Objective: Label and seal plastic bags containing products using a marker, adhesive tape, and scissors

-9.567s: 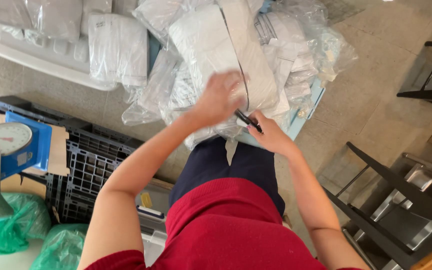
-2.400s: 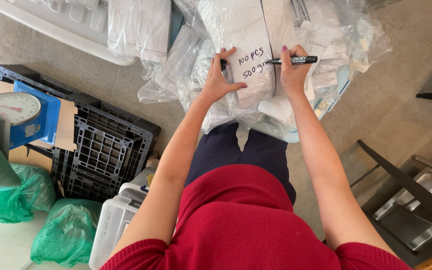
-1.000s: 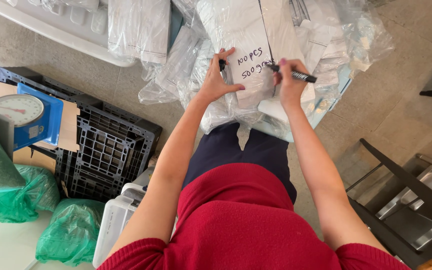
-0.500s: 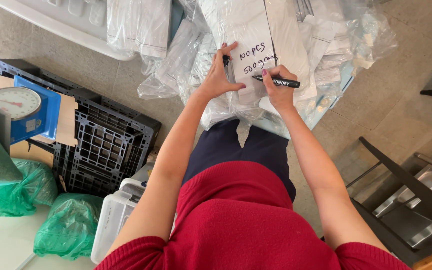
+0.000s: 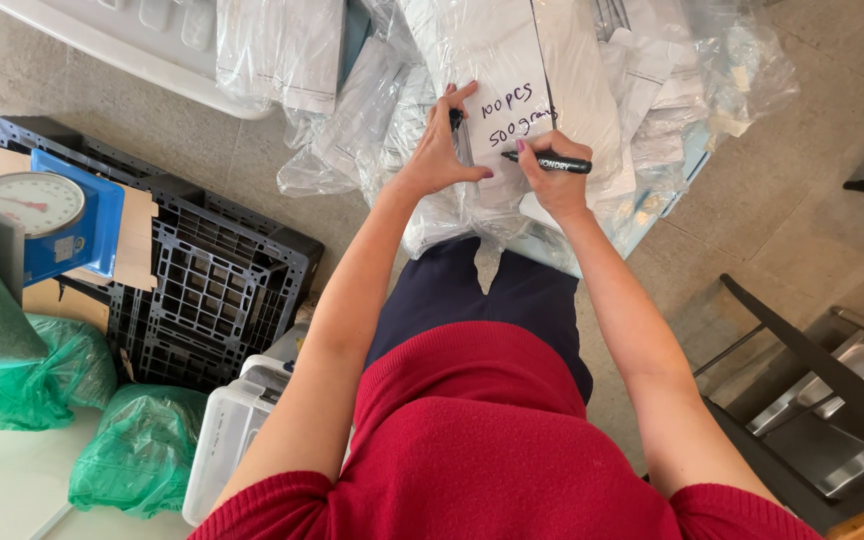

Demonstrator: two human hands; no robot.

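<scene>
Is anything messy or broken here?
Nothing looks broken. The clear plastic bags lie in a loose, crumpled heap around the white packet that the right hand marks with a black marker.

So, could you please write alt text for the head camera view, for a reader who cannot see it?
Seen from above, a person's right hand holds a black marker on a white packet in clear plastic, while the left hand steadies it. A blue scale on a black crate stands to the left.

- bag pile (image 5: 642, 90) ahead, past the knees.
- scale (image 5: 42, 215) on crate (image 5: 202, 290), far left.
- bin (image 5: 227, 440) beside left arm.
- chair (image 5: 812, 400) at right.
</scene>
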